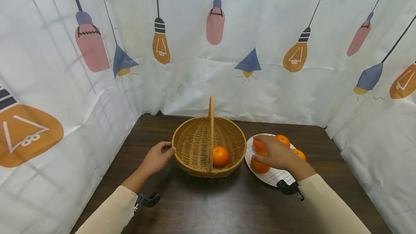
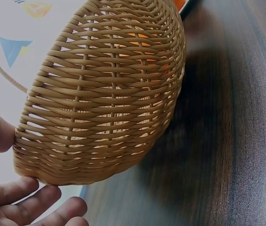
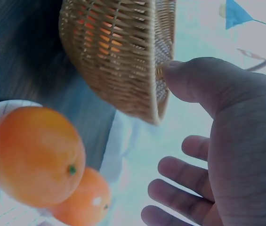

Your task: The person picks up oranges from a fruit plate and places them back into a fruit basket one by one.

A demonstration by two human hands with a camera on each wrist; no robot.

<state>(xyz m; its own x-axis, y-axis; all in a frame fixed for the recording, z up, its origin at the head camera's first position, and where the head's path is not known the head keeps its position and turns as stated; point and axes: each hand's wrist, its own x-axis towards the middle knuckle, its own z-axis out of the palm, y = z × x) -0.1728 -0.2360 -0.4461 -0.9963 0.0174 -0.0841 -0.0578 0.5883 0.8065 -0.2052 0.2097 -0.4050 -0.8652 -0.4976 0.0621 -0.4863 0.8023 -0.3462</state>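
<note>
Your left hand [image 1: 159,160] is pinching the near-left rim of the wicker basket [image 1: 186,140] between thumb and fingers, a narrow grip on the woven edge. Inside, one orange [image 1: 221,156] is resting low on the near right side, and the tall handle [image 1: 211,129] is arching across the basket's mouth, running just past that fruit's left edge. Over on the right, your right hand [image 1: 279,152] is hovering above the white, grid-lined plate [image 1: 273,179], thumb spreading wide from the fingers, nothing in its grasp. It is partly covering two fruits: the far-left orange [image 1: 259,145] under the fingers and the near-left orange [image 1: 260,168] by the thumb; I can't tell from the head view whether you are touching either. Past your knuckles, the back orange [image 1: 282,140] and the right-hand orange [image 1: 300,154] are lying near the plate's far right edge. The plate is sitting just beside the basket, whose right wall is rising between the plate and the fruit inside. Everything is standing on the dark wooden table [image 1: 208,205], while the white lamp-print cloth [image 1: 195,82] is closing off the back and both sides. Dark wrist straps [image 1: 148,200] are circling both your wrists below the cream sleeves [image 1: 110,208].
</note>
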